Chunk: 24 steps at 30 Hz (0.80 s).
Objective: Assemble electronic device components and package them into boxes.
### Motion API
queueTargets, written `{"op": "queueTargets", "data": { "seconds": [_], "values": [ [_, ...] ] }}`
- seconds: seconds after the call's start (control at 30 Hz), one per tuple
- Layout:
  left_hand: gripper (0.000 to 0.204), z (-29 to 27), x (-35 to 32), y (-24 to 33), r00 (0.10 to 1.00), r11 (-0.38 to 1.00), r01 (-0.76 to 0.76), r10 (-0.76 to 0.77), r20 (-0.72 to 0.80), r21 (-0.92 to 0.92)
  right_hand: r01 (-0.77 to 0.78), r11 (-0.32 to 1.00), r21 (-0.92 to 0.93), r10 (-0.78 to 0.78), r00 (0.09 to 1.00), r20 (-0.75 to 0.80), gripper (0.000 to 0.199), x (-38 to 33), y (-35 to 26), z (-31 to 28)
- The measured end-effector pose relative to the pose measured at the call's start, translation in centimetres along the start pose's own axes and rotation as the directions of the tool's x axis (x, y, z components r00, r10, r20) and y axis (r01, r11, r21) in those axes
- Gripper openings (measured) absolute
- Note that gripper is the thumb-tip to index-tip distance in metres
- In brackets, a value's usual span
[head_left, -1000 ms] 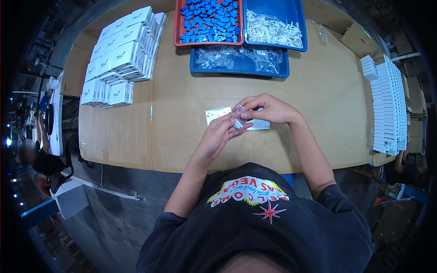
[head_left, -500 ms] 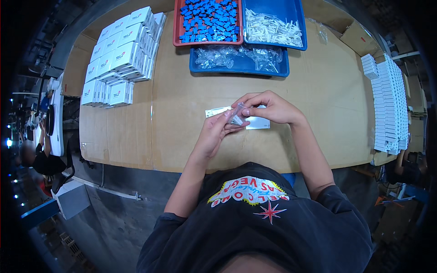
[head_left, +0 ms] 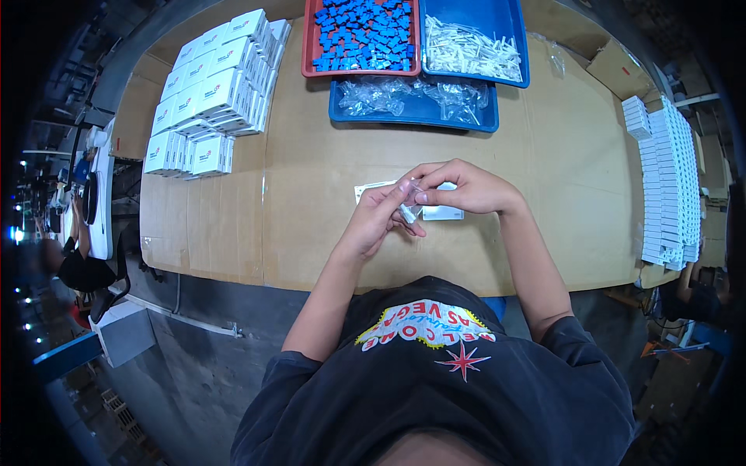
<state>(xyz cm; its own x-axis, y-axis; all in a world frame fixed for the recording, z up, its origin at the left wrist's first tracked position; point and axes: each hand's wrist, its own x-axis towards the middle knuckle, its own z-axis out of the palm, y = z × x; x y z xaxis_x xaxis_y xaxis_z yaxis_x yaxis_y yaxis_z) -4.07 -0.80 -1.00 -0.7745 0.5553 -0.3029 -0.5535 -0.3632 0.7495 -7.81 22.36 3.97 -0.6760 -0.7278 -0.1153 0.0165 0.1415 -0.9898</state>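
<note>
I'm looking in on a desk (head_left: pixel 311 248) whose top is wearing brown cardboard, with a cardboard wall (head_left: pixel 140 101) rising along its left edge. Past that edge, a white table (head_left: pixel 102 217) is standing beside a black chair (head_left: pixel 122 260), and small lights (head_left: pixel 17 234) are glowing in the gloom. Below the near left corner, grey floor (head_left: pixel 210 357) is spreading, a pale box (head_left: pixel 127 335) and a blue beam (head_left: pixel 66 356) sitting there. Beyond the right edge, brown cartons (head_left: pixel 712 221) are standing in shadow.
</note>
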Motion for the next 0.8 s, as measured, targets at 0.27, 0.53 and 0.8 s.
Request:
{"op": "queueTargets", "data": {
  "seconds": [0.27,0.53,0.8],
  "values": [
    [0.043,-0.5,0.9,-2.1,0.981,0.947,-0.145,0.176,-0.085,0.287,-0.037,0.995,-0.089,0.037,0.999,-0.003,0.021,-0.1,-0.3,0.0],
    [0.044,0.7,0.5,0.3,0.998,0.998,0.054,-0.054,-0.012,-0.030,-0.038,0.999,-0.024,0.039,0.999,0.027,0.022,0.1,-0.2,-0.4],
    [0.039,-0.8,0.6,-1.4,0.999,0.992,0.035,-0.033,-0.022,0.122,-0.040,0.996,-0.078,0.042,0.999,0.024,0.024,0.2,-0.2,-0.7]
  ]
}}
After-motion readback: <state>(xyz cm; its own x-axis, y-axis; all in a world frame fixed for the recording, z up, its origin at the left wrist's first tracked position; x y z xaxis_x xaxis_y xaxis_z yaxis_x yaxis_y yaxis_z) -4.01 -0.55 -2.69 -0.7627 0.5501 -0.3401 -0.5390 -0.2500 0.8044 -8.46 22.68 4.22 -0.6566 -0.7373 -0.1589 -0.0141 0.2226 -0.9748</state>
